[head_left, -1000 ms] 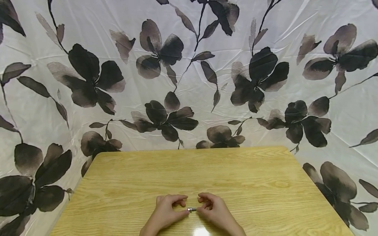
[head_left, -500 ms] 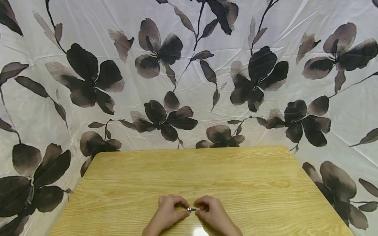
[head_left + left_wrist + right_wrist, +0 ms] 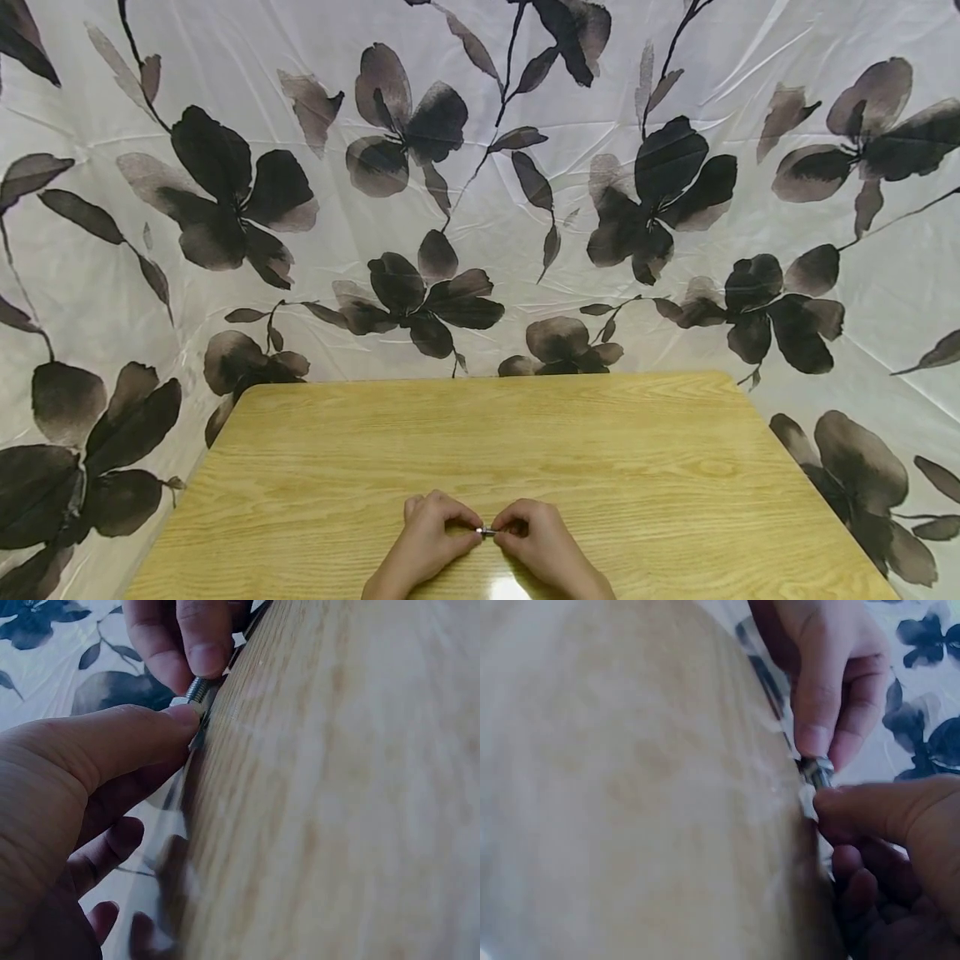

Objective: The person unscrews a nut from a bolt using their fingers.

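Two-handed hold on a small threaded bolt (image 3: 198, 690), with the near part of the wood-grain tabletop (image 3: 480, 433) below it; contact between them cannot be told. At the bolt's hex end, your left hand (image 3: 431, 529) pinches with thumb and forefinger, the other fingers loosely bent. At its threaded end, your right hand (image 3: 542, 537) pinches likewise, the remaining fingers folded under. A hex collar — apparently a nut (image 3: 822, 766) — sits on the bolt toward the hex end. Done, by all appearance: both ends are secured and the nut is on the shank. Not done: the pair is neither parted nor released, and bare thread shows beyond the collar — turning direction cannot be told.
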`<state>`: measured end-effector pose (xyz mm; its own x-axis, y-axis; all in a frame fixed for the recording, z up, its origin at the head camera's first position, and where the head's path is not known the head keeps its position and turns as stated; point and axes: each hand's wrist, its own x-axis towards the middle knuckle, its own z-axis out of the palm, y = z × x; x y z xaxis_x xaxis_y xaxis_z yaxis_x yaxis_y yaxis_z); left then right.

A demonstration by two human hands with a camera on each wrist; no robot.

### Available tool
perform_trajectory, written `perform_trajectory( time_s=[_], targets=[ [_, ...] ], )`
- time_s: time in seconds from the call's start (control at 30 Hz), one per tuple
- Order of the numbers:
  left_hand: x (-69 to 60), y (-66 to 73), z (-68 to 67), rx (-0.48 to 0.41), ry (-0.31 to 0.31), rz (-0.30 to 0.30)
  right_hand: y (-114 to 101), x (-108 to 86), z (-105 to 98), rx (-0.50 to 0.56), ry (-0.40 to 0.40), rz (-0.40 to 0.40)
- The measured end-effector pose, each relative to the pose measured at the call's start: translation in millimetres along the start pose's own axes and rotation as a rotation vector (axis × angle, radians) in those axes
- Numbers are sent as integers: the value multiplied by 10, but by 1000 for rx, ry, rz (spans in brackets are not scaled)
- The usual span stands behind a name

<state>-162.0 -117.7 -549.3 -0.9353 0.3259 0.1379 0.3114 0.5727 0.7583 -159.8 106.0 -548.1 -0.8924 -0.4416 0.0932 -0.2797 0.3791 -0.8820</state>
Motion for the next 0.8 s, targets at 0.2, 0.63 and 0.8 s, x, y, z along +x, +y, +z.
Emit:
perform_trajectory(
  time_s=[0.2, 0.63, 0.8],
  targets=[
    [-3, 43, -51, 2, 12, 8, -32, 43, -70, 21, -30, -12],
    [105, 296, -332, -36, 168, 161, -344, 195, -276, -14, 59, -98],
    [153, 468, -443, -37, 271, 270, -569, 214, -409, 12, 110, -162]
  ],
)
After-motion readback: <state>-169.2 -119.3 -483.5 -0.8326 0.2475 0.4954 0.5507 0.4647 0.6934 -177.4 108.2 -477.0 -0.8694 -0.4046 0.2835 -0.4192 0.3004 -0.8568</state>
